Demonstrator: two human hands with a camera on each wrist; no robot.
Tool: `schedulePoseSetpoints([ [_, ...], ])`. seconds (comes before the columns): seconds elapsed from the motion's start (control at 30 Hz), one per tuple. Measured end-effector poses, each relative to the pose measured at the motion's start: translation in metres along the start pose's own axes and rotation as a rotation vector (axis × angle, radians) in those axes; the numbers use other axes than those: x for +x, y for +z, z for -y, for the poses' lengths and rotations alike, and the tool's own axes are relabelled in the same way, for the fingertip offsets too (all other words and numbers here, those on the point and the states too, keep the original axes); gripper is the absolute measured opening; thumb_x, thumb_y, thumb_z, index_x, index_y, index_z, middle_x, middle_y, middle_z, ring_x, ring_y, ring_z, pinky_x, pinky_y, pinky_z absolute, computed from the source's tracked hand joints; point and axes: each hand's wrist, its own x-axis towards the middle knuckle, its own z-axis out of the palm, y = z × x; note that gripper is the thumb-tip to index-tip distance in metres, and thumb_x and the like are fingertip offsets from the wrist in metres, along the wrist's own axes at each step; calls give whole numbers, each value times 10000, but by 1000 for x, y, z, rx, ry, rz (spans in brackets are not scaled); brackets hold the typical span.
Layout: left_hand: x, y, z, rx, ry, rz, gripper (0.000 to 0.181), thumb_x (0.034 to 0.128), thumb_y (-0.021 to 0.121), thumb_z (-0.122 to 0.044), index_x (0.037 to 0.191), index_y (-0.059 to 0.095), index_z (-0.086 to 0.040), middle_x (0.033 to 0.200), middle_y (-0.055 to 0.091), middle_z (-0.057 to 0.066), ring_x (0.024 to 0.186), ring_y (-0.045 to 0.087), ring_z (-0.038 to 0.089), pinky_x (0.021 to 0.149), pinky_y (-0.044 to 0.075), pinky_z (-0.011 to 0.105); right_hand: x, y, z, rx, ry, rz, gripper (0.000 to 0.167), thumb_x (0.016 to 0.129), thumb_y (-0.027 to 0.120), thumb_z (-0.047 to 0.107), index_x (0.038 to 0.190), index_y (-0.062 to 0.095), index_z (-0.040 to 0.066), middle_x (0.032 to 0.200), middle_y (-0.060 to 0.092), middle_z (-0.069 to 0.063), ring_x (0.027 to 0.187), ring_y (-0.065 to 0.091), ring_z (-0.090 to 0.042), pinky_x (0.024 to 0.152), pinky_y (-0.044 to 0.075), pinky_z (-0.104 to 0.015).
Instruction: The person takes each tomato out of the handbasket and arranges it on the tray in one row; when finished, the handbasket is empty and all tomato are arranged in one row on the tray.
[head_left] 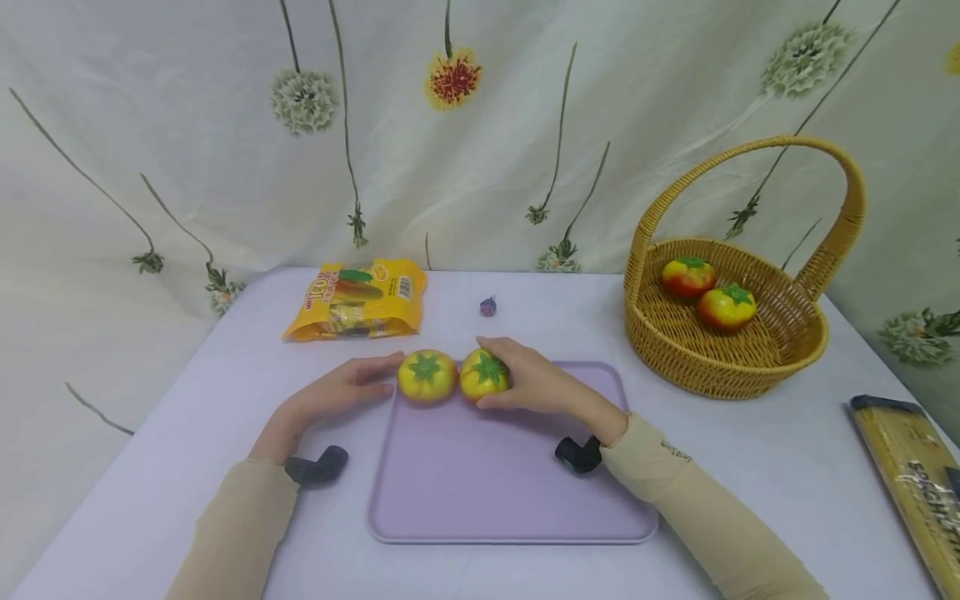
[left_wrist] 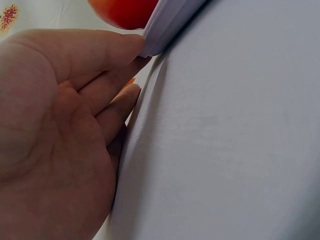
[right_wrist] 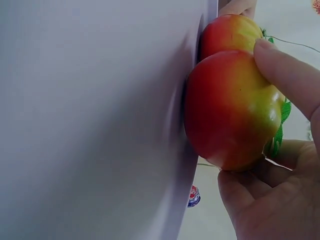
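Observation:
Two red-and-yellow toy tomatoes with green leaf tops sit side by side at the back left of a purple tray. My right hand (head_left: 532, 379) grips the right tomato (right_wrist: 232, 110), with thumb and fingers on opposite sides of it. Against it rests the left tomato (head_left: 427, 377). My left hand (head_left: 341, 390) lies at the left edge of the tray (head_left: 495, 492), fingers loosely extended beside the left tomato. In the left wrist view, the thumb and a fingertip touch the tray's rim (left_wrist: 157, 30), and the palm holds nothing.
A wicker basket (head_left: 723, 383) with a tall handle stands at right, holding two more tomatoes (head_left: 726, 308). Back left lies a yellow snack packet (head_left: 360, 300). A small wrapped candy (head_left: 488, 307) is behind the tray. At the right edge is a long yellow package (head_left: 915, 483).

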Motion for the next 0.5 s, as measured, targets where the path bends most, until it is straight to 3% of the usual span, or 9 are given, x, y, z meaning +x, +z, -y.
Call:
schedulePoseSetpoints([
  [0.5, 1, -1, 1, -11, 24, 5, 514, 917, 607, -233, 1396, 458, -121, 1437, 395, 48, 1353, 252, 262, 1082, 171, 503, 0, -6, -1, 4, 18, 3, 911, 782, 767, 338, 1459, 256, 4, 1448, 332, -159, 1316, 310, -248, 1075, 251, -379],
])
